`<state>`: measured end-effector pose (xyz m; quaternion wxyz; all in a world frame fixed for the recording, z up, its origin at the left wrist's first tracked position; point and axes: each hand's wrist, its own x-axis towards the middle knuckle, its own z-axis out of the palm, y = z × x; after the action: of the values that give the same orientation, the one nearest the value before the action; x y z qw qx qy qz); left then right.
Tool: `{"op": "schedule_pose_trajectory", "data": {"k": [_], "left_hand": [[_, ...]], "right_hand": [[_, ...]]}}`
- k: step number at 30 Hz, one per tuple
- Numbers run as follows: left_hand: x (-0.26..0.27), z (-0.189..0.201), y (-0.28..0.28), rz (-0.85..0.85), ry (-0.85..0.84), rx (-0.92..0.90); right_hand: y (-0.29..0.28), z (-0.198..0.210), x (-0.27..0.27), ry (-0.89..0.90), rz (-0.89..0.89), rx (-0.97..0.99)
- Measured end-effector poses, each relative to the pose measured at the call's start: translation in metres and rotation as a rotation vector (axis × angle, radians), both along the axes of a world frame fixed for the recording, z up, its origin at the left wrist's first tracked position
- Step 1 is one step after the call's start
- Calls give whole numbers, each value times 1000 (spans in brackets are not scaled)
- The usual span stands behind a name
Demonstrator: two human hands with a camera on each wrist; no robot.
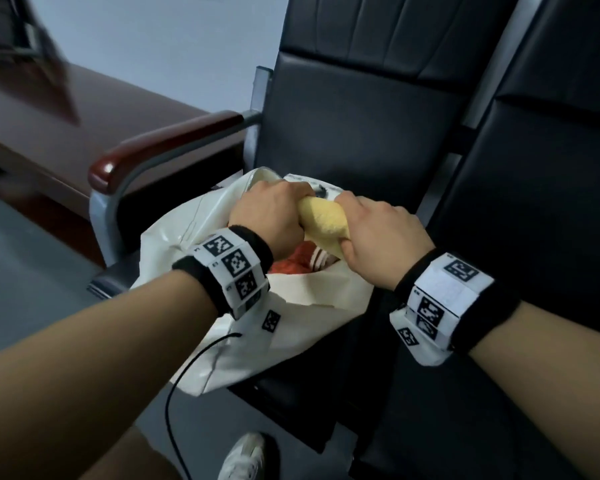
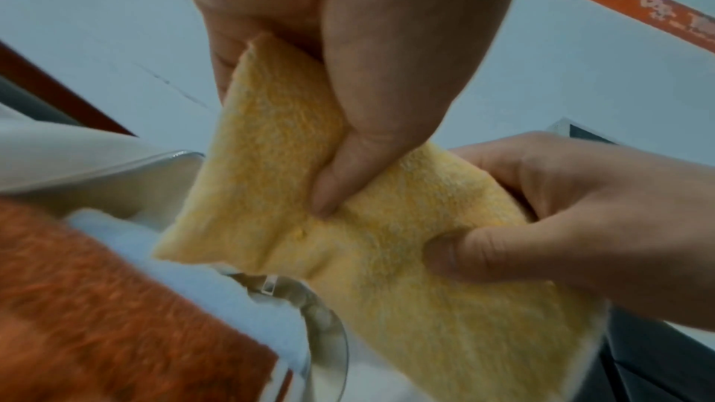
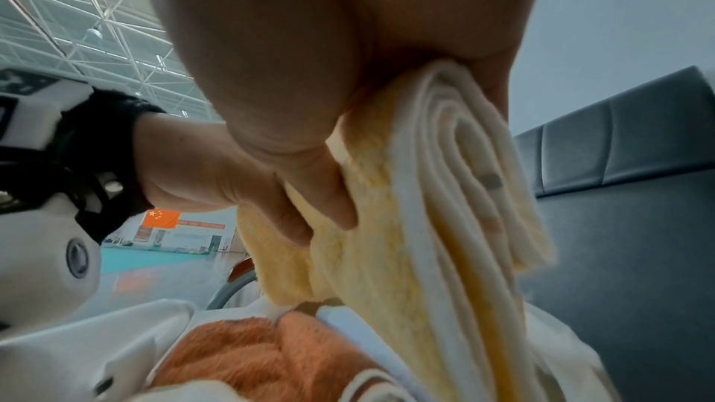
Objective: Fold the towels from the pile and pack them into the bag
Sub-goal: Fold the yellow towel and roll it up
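A folded yellow towel [image 1: 323, 221] is held over the mouth of a white bag [image 1: 243, 327] that stands on a black seat. My left hand [image 1: 269, 213] grips the towel's left end and my right hand [image 1: 378, 237] grips its right end. In the left wrist view the yellow towel [image 2: 387, 256] is pinched by the thumb of my left hand [image 2: 348, 103], with my right hand [image 2: 580, 219] curled round its far side. The right wrist view shows the yellow towel [image 3: 437, 225] in stacked folds. An orange towel [image 1: 291, 265] lies inside the bag, seen as the orange towel [image 3: 251, 359] below.
The bag sits on a row of black padded seats [image 1: 482, 237] with a red-brown armrest [image 1: 160, 147] at its left. A brown bench [image 1: 94, 133] stands further left. A black cable [image 1: 187, 375] hangs from my left wrist. A white shoe [image 1: 243, 459] is on the grey floor.
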<state>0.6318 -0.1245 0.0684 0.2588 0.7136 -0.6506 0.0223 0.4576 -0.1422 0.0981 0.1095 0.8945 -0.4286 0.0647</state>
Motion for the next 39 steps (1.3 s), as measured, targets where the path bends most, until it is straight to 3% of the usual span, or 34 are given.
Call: {"op": "schedule_pose_trajectory", "data": {"k": [7, 15, 25, 28, 34, 39], "left_hand": [[20, 30, -25, 28, -129, 233], [37, 43, -61, 23, -164, 337], [37, 10, -106, 17, -364, 580], [46, 5, -118, -75, -276, 676], [52, 9, -129, -113, -239, 688], [59, 5, -128, -84, -243, 604]], "right_hand": [[-31, 10, 22, 40, 10, 31], [-60, 18, 49, 24, 18, 17], [-85, -11, 74, 136, -41, 137], [-92, -13, 76, 143, -74, 235], [-110, -11, 84, 97, -105, 408], [-116, -8, 89, 147, -88, 410]]}}
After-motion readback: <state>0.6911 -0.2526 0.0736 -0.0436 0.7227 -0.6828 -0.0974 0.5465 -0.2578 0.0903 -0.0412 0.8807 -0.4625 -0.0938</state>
